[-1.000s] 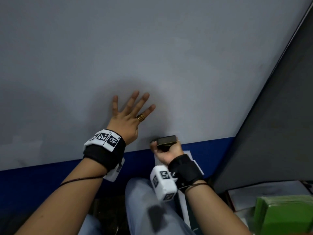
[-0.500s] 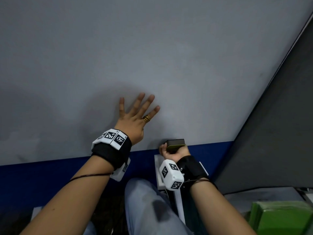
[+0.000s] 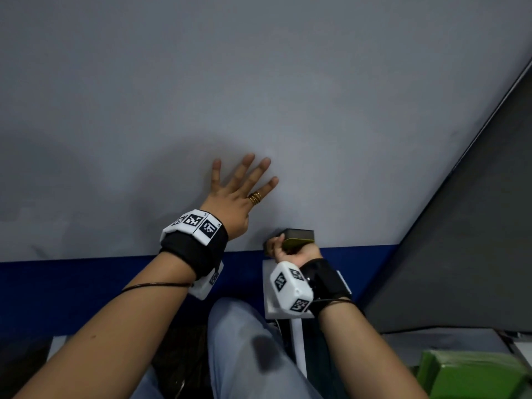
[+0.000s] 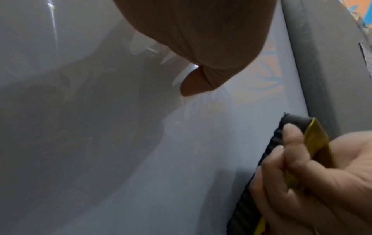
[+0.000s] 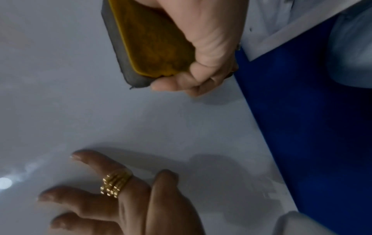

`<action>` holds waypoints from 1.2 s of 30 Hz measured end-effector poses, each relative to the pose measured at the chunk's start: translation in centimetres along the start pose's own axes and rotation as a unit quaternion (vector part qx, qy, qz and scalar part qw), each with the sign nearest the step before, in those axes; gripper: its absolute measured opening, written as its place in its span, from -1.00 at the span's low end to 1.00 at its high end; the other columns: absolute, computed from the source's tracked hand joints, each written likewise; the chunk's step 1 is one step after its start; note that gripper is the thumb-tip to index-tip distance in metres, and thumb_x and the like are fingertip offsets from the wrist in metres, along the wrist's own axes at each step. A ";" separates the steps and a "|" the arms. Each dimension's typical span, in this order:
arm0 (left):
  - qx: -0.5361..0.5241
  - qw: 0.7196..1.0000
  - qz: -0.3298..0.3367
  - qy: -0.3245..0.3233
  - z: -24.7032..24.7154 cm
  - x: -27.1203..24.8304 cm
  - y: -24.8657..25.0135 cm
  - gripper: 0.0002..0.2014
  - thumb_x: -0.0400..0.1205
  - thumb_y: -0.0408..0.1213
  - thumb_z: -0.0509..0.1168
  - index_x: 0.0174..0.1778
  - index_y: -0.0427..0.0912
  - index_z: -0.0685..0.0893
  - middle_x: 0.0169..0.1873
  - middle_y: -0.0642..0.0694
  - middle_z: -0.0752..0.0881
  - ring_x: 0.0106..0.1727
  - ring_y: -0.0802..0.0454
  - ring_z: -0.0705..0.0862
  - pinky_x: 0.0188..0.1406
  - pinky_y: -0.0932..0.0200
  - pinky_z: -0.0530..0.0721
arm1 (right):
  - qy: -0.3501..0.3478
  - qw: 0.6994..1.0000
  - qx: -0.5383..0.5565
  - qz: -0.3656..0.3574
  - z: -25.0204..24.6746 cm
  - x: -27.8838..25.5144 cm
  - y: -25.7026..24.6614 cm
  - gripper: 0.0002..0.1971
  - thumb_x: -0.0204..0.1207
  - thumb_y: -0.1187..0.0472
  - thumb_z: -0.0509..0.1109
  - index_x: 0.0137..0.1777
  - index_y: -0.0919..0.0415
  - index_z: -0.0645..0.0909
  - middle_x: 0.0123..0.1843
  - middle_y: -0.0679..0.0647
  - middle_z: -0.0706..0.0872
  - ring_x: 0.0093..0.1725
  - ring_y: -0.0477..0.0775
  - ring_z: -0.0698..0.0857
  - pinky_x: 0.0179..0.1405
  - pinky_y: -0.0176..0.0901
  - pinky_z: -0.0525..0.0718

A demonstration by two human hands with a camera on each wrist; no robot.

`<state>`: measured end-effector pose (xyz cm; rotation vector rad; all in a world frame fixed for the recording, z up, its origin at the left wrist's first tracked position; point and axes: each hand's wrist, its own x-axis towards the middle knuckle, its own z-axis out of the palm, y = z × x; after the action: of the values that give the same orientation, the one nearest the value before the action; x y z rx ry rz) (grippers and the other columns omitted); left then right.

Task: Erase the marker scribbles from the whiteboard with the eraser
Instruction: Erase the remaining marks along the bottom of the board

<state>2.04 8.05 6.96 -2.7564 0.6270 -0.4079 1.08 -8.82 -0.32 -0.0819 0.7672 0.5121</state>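
The left hand [image 3: 236, 194] lies flat on the whiteboard [image 3: 259, 82], fingers spread and straight, holding nothing; a gold ring [image 3: 255, 198] sits on one finger. To its right, near the board's lower edge, the right hand [image 3: 290, 250] has its fingers curled round the eraser [image 3: 298, 237], a dark pad with a yellow back. In the right wrist view the palm covers the yellow back and the fingertips [image 5: 161, 85] wrap over the pad's end. The pad's face is turned to the board at its bottom margin, just above the blue band [image 3: 86, 283]; whether it presses on the surface cannot be told.

No marker scribbles show in any view; the board's face reads plain grey-white, with only faint reflections in the left wrist view. So the wiping looks about done, or what remains is too faint to see.

The risks, as I judge them: with the eraser this low, a stroke could slide off the board onto the blue band and miss marks at the margin. The bracing palm could also smear any ink left under it. At the far right stands a dark grey panel [image 3: 460, 226], and a sideways stroke could knock the eraser against it.
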 end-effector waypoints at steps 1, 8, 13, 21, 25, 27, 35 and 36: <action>-0.006 1.000 -0.003 -0.004 -0.1 -0.1 0.0 -0.04 0.52 -0.35 0.12 0.40 0.21 -0.60 0.32 0.06 -0.78 0.28 -0.01 -0.85 0.05 -0.36 -0.80 | 0.000 1.000 0.000 0.004 0.0 0.2 0.1 -0.65 0.59 0.08 0.11 -0.11 0.43 0.46 -0.17 0.32 0.47 -0.26 0.23 0.44 -0.77 -0.07 0.61; -0.018 1.000 0.002 -0.008 -0.5 -0.4 0.3 -0.04 0.52 -0.41 0.11 0.42 0.20 -0.57 0.31 0.05 -0.79 0.28 -0.03 -0.85 0.09 -0.39 -0.77 | -0.038 0.998 -0.011 -0.052 -1.7 -3.2 -4.8 -0.79 0.36 0.21 0.15 -0.12 0.34 0.48 -0.16 0.25 0.47 -0.23 0.20 0.41 -0.77 -0.10 0.59; -0.023 1.000 0.003 -0.011 -0.4 -0.2 0.3 -0.02 0.53 -0.40 0.11 0.37 0.20 -0.64 0.26 0.06 -0.83 0.24 -0.03 -0.87 0.07 -0.39 -0.76 | -0.005 0.997 -0.060 -0.050 -0.6 -0.4 -1.2 -0.64 0.61 0.05 0.08 -0.09 0.38 0.48 -0.15 0.28 0.49 -0.23 0.21 0.46 -0.76 -0.10 0.60; -0.015 0.999 0.046 -0.002 -0.1 -0.6 -1.1 -0.04 0.52 -0.44 0.12 0.44 0.26 -0.53 0.36 0.09 -0.74 0.29 0.03 -0.83 0.16 -0.30 -0.75 | 0.003 0.895 -0.440 -0.074 -0.2 -4.7 1.0 -0.81 0.48 0.07 0.25 -0.17 0.20 0.51 -0.32 0.18 0.54 -0.47 0.11 0.57 -0.57 -0.26 0.57; -0.013 0.999 0.041 0.026 0.7 -0.3 -0.8 -0.01 0.49 -0.46 0.16 0.48 0.22 -0.49 0.36 0.09 -0.76 0.33 0.00 -0.81 0.15 -0.31 -0.77 | 0.020 0.638 -0.630 -0.443 -1.0 -8.0 -2.0 -0.81 0.59 0.19 0.34 0.18 0.04 0.61 -0.16 -0.07 0.66 -0.20 -0.08 0.62 -0.30 -0.32 0.56; -0.014 0.997 0.053 0.055 1.1 -0.3 -0.8 0.05 0.43 -0.48 0.21 0.54 0.20 -0.43 0.45 0.10 -0.65 0.40 0.00 -0.74 0.22 -0.32 -0.72 | 0.021 0.391 -0.713 -0.582 -1.8 -8.1 -3.4 -0.43 0.48 0.17 0.48 0.48 -0.01 0.44 -0.04 -0.02 0.63 -0.11 -0.02 0.59 -0.17 -0.23 0.57; -0.024 0.982 0.074 0.171 2.3 -0.4 -1.8 0.06 0.21 -0.48 0.31 0.64 -0.02 -0.02 0.63 0.04 -0.02 0.63 0.08 -0.35 0.47 -0.26 -0.34 | 0.010 -0.146 -0.544 -0.826 -0.1 -5.0 -7.1 -0.36 0.32 0.27 0.42 0.45 0.05 0.43 0.18 0.11 0.44 0.08 0.22 0.43 0.08 0.05 0.40; -0.019 0.982 0.073 0.171 2.4 -0.4 -1.8 0.06 0.21 -0.47 0.31 0.64 -0.01 -0.04 0.63 0.04 -0.02 0.63 0.08 -0.35 0.47 -0.26 -0.36 | 0.012 -0.147 -0.527 -0.837 0.7 -4.4 -7.5 -0.37 0.36 0.27 0.40 0.47 0.03 0.39 0.17 0.14 0.41 0.09 0.23 0.41 0.12 0.06 0.39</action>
<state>3.17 10.25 5.29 -2.6728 0.9194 -0.8532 2.38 -16.98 2.30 2.5262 0.6712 1.9151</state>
